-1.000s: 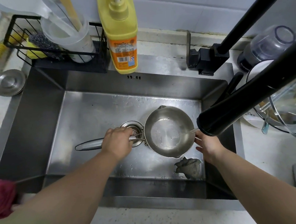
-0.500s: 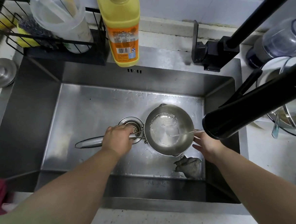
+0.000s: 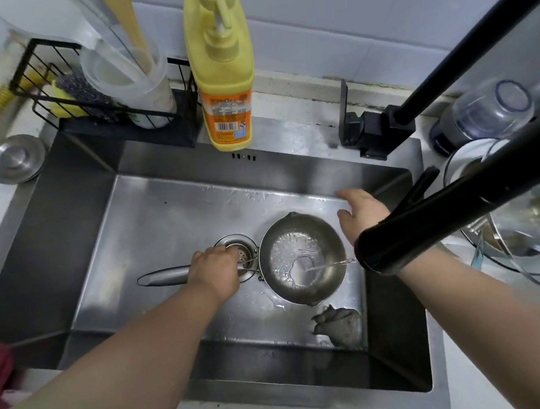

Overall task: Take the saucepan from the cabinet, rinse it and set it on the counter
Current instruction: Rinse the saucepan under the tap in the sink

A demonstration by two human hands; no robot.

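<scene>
A small steel saucepan (image 3: pixel 301 259) stands in the steel sink (image 3: pixel 154 218), right of the drain (image 3: pixel 240 254). My left hand (image 3: pixel 214 270) grips its long handle over the drain. A thin stream of water runs from the black tap spout (image 3: pixel 423 222) into the pan, and water pools in its bottom. My right hand (image 3: pixel 362 215) hovers with fingers spread past the pan's right rim, near the sink's back right corner and the tap lever, holding nothing. The spout hides part of my right wrist.
A yellow soap bottle (image 3: pixel 223 79) and a black wire rack (image 3: pixel 105 101) with a plastic cup and scourers stand behind the sink. A grey rag (image 3: pixel 339 325) lies in the front right of the sink. A steel lid (image 3: pixel 14 158) sits left; glass lids and a jar (image 3: pixel 486 112) sit right.
My right hand has risen from beside the pan's front right rim toward the sink's back right corner. More water has gathered in the pan. My left hand stays on the handle.
</scene>
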